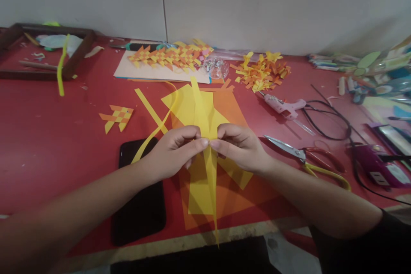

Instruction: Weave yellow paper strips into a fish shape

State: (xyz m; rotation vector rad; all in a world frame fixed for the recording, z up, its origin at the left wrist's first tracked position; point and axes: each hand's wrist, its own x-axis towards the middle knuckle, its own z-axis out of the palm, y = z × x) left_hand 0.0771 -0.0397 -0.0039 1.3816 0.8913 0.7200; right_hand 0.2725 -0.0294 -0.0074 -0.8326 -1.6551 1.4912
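My left hand (175,150) and my right hand (239,145) meet at the fingertips over the middle of the red table (58,137). Both pinch a long narrow yellow paper strip (210,167) that runs from far to near between them. Under the hands lie yellow paper sheets (186,105) on orange sheets (229,197). A second yellow strip (153,115) curls off to the left. A small woven orange-and-yellow paper fish (117,117) lies further left.
A black phone (141,205) lies by my left forearm. Scissors (308,158), a pink glue gun (284,106) and black cables (330,122) lie to the right. Woven paper fish (168,56) on white card and paper scraps (263,72) sit at the back. A wooden frame (77,53) is far left.
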